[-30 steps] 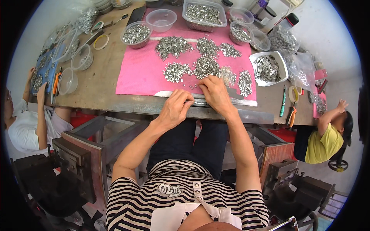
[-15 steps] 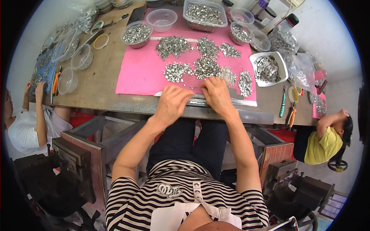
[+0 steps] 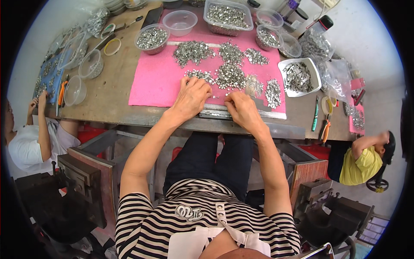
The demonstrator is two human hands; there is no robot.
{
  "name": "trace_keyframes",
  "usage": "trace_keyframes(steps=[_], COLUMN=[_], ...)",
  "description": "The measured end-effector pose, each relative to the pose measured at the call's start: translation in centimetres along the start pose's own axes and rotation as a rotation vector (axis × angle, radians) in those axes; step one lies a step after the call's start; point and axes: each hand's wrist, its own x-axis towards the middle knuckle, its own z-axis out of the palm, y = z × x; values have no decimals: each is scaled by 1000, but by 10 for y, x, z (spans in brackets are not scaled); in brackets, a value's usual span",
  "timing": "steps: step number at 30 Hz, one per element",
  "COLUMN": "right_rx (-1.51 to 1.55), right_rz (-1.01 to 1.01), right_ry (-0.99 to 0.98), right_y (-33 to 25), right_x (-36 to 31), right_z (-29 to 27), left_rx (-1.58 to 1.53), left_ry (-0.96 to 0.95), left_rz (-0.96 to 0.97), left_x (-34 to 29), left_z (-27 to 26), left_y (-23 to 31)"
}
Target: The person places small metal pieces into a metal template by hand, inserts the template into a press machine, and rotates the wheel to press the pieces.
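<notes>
A pink mat (image 3: 151, 86) lies before me with several heaps of small silvery metal pieces. My left hand (image 3: 192, 97) is at the near edge of the left bright heap (image 3: 199, 76), its fingers bent and drawn together; what they pinch, if anything, is too small to make out. Over the mat's front edge, my right hand (image 3: 242, 108) is closed with thumb and fingertips together, beside a long narrow metal bar (image 3: 213, 115). Its fingertips hide whatever is in them. A few loose pieces lie between my hands, close to the middle heap (image 3: 230, 75).
Tubs of metal pieces (image 3: 152, 39) and an empty clear bowl (image 3: 180, 23) line the mat's far side. At right are a white square dish (image 3: 300, 77), a green-handled tool (image 3: 315, 114) and orange-handled pliers (image 3: 325, 129). People sit at both sides.
My left hand has moved left and away from me to the bright heap, uncovering part of the metal bar. My right hand has come slightly nearer to me.
</notes>
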Motion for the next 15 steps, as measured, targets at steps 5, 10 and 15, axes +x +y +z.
trace_keyframes(steps=[5, 10, 15], right_rx=[248, 285, 256], right_rz=[51, 12, -3], right_ry=[40, 132, 211], right_y=[-21, -26, -26], right_x=[-19, -26, -27], right_z=[-2, 10, 19], left_rx=[-43, -33, -130], left_ry=[17, 1, -1], left_rz=[40, 44, -67], left_x=[0, 0, -4], left_z=[-7, -7, -12], left_y=[1, 1, 3])
